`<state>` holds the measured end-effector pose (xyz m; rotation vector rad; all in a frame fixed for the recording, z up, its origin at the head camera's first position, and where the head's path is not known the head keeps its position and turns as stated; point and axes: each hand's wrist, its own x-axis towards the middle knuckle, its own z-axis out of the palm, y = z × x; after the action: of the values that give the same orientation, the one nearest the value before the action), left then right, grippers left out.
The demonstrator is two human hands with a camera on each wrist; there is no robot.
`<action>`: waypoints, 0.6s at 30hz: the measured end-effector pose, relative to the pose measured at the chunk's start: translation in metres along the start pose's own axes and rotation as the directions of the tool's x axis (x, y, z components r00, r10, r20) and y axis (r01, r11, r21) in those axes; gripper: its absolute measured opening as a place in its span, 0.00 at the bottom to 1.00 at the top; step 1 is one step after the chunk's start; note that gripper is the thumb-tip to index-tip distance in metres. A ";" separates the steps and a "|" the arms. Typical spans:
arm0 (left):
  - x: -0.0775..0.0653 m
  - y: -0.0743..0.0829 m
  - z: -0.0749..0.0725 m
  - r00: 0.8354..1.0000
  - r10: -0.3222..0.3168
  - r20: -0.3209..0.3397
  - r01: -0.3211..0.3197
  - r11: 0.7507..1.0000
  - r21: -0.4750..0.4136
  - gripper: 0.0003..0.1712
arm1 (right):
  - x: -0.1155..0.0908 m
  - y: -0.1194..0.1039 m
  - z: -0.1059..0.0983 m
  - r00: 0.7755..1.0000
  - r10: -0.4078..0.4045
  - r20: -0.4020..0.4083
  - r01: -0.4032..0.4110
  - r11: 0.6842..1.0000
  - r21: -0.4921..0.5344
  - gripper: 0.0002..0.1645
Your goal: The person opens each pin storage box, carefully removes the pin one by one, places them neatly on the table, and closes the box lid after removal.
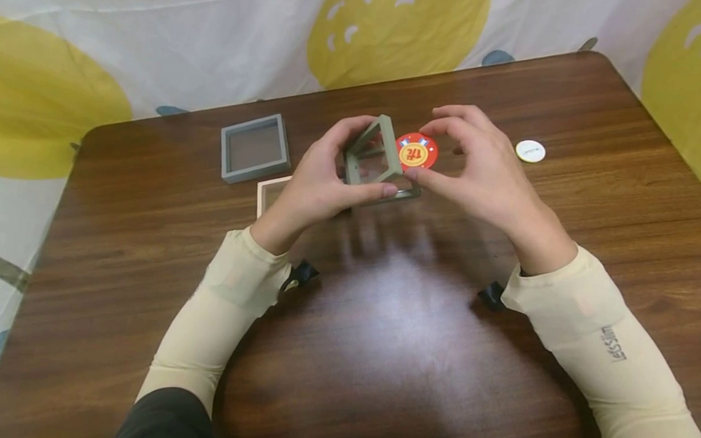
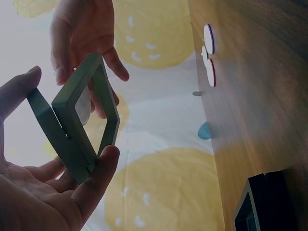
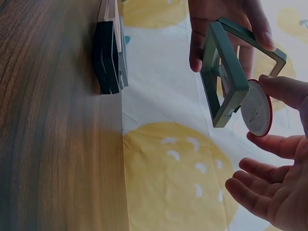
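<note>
In the head view my left hand [image 1: 308,179] grips a green square display frame [image 1: 392,149] above the table, with its two hinged halves spread apart. Clear film spans the frame's window. My right hand [image 1: 485,169] pinches a round red badge [image 1: 425,158] by its edge between thumb and index finger, right beside the spread frame. A gold medal design covers the badge's front. From the right wrist view, the white back of the badge [image 3: 256,111] and a pin on it show, close to a corner of the frame [image 3: 231,72].
A grey frame [image 1: 227,166] lies at the back left of the brown table [image 1: 153,231]. Partly behind my left hand is a cream frame [image 1: 262,200]. Another round badge [image 1: 530,151] lies pin side up at right. A patterned cloth [image 1: 229,41] hangs behind.
</note>
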<state>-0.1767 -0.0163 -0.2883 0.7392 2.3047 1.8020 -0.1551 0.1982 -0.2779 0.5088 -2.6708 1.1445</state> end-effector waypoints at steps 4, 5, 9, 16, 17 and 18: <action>0.000 -0.001 0.000 1.000 0.004 0.004 -0.004 1.000 0.001 0.43 | 0.000 0.001 0.001 1.000 0.000 -0.008 0.000 1.000 -0.002 0.28; 0.000 -0.001 0.000 1.000 0.004 0.006 -0.004 1.000 -0.001 0.43 | 0.001 0.001 0.001 1.000 0.003 -0.012 -0.003 1.000 0.000 0.28; 0.000 -0.001 0.000 1.000 0.004 -0.002 -0.004 1.000 0.020 0.44 | 0.002 0.003 0.001 0.998 0.047 -0.047 -0.045 0.998 0.037 0.26; 0.000 -0.001 -0.001 1.000 -0.029 0.004 0.029 0.999 0.040 0.44 | 0.006 0.010 0.001 0.963 0.218 -0.160 -0.168 0.946 0.276 0.24; 0.000 -0.001 -0.001 0.999 -0.035 0.003 0.035 0.998 0.058 0.44 | 0.007 0.010 0.002 0.958 0.239 -0.162 -0.175 0.928 0.330 0.23; 0.000 -0.001 0.000 0.999 -0.042 0.001 0.041 0.996 0.076 0.44 | 0.007 0.010 0.002 0.955 0.254 -0.155 -0.177 0.903 0.391 0.21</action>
<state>-0.1769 -0.0171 -0.2891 0.6981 2.3808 1.7038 -0.1659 0.2019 -0.2837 0.1336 -2.3830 1.6882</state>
